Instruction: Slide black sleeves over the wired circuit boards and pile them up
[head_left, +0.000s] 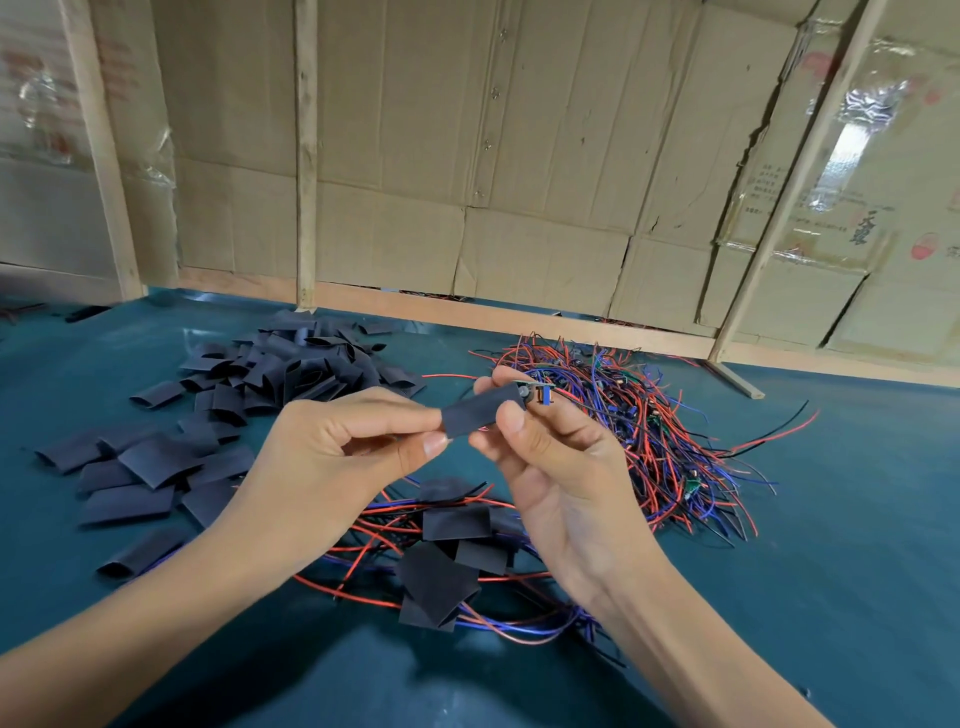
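Observation:
A flat black sleeve (475, 411) is held in the air above the table. My left hand (332, 447) pinches its left end between thumb and forefinger. My right hand (545, 447) grips a small wired circuit board (537, 394), whose end pokes out of the sleeve's right end. A heap of loose black sleeves (280, 371) lies at the back left. A tangle of red, blue and black wired boards (649, 431) lies at the right. Below my hands sits a pile of sleeved boards (447, 566) with wires trailing out.
The table has a dark green surface (831, 571). A cardboard wall with wooden battens (306, 156) closes off the back. More flat sleeves (130, 488) are scattered at the left, near my left forearm.

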